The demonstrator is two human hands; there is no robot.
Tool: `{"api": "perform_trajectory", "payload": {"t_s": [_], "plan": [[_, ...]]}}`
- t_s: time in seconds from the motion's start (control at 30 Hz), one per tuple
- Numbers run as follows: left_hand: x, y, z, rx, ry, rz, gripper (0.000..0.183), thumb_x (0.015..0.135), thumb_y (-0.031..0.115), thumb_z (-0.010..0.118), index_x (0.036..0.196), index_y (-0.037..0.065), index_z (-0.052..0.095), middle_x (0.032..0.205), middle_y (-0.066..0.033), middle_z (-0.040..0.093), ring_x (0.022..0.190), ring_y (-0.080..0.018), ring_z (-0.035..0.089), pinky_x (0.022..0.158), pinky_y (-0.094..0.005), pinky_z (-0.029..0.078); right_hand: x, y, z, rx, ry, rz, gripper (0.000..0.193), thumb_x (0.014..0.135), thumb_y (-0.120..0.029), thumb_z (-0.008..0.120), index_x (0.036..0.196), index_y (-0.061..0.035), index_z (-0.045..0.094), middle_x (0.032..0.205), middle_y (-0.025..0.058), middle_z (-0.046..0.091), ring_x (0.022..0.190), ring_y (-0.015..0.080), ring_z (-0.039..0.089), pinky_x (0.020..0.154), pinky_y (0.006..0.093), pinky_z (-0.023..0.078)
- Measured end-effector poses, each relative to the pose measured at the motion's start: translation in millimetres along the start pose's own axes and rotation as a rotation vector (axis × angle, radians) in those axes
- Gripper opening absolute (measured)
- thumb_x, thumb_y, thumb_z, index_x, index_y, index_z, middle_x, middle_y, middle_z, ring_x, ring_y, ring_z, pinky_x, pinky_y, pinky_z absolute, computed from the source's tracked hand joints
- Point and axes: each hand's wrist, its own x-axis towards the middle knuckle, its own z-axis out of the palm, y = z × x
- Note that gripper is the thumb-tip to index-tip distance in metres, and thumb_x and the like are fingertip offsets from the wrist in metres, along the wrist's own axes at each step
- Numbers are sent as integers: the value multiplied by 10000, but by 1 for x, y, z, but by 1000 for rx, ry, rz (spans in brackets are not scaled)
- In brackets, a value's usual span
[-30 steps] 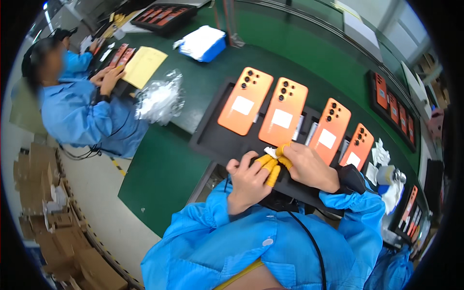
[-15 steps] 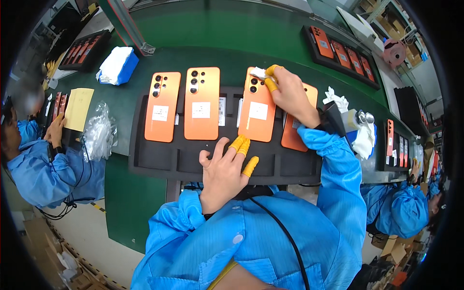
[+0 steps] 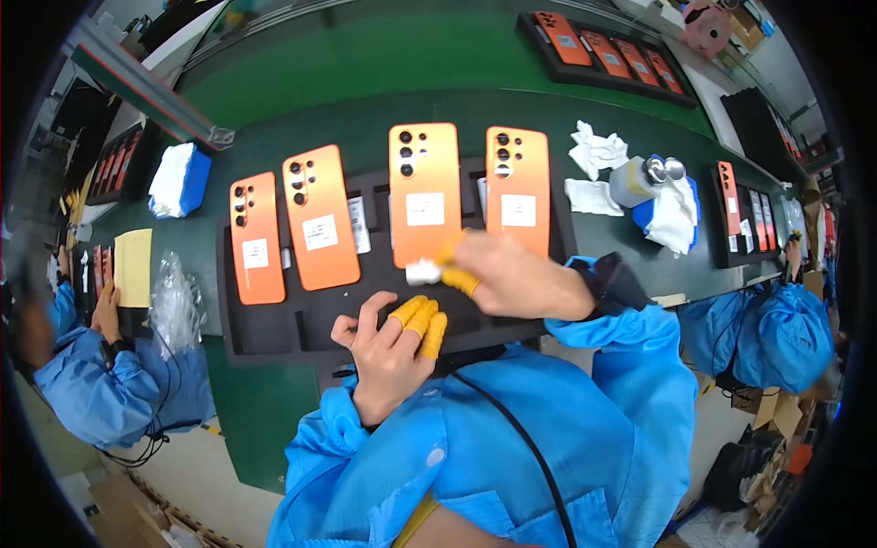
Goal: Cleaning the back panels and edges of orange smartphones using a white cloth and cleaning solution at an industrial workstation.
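Several orange phones lie back-up, each with a white label, on a black foam tray (image 3: 274,333). My right hand (image 3: 521,274), blurred, pinches a small folded white wipe (image 3: 423,271) between yellow-covered fingers at the lower edge of the third phone (image 3: 424,169). Its wrist and fingers pass over the lower end of the fourth phone (image 3: 518,173). Near the tray's front edge is my left hand (image 3: 393,356), fingers bent and apart, three of them in yellow finger cots, holding nothing. To its upper left are the second phone (image 3: 322,219) and the first phone (image 3: 256,228).
On the green bench, white cloths (image 3: 598,151), a bottle (image 3: 630,183) and a blue box of wipes (image 3: 658,219) stand right. Another blue box (image 3: 195,187) is left. A tray of phones (image 3: 598,68) sits far back. Co-workers in blue (image 3: 119,384) sit at both sides.
My right hand has moved with the wipe from the camera end of the third phone to its lower edge. My left hand has come away from that phone's bottom edge. The view has shifted.
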Motion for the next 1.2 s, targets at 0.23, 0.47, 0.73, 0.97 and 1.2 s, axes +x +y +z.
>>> {"api": "perform_trajectory", "payload": {"t_s": [0.23,0.47,0.73,0.97,1.2], "plan": [[23,38,20,-51,-265,130,373,805,337,646,1097,106,639,1110,-18,606,1105,-201,480,811,-393,230,8,70,-90,-276,575,178,136,795,-24,591,921,21,567,823,210,604,754,393,595,631,408,469],[24,40,26,-21,-353,68,409,792,353,663,1080,63,641,1036,-49,621,1074,-202,499,817,-403,235,-9,82,-43,-352,445,148,188,783,-13,578,968,10,555,839,188,592,778,369,593,644,400,483],[13,36,32,-85,-101,220,189,706,208,744,768,56,652,902,-77,652,905,-236,588,779,-386,285,-59,21,12,-205,177,71,285,670,4,636,947,-4,565,737,115,550,715,304,589,634,384,489],[9,38,29,-182,-99,331,302,690,271,760,893,59,688,938,-47,643,915,-252,567,755,-401,352,-84,2,-23,-247,686,130,252,702,17,664,944,-5,598,815,140,598,728,309,599,633,366,494],[7,45,37,28,-259,378,382,657,239,734,1002,92,665,976,-64,602,935,-303,522,705,-384,413,-138,40,-30,-559,758,562,212,702,8,620,912,-5,593,876,158,546,784,327,570,643,404,454]]}}
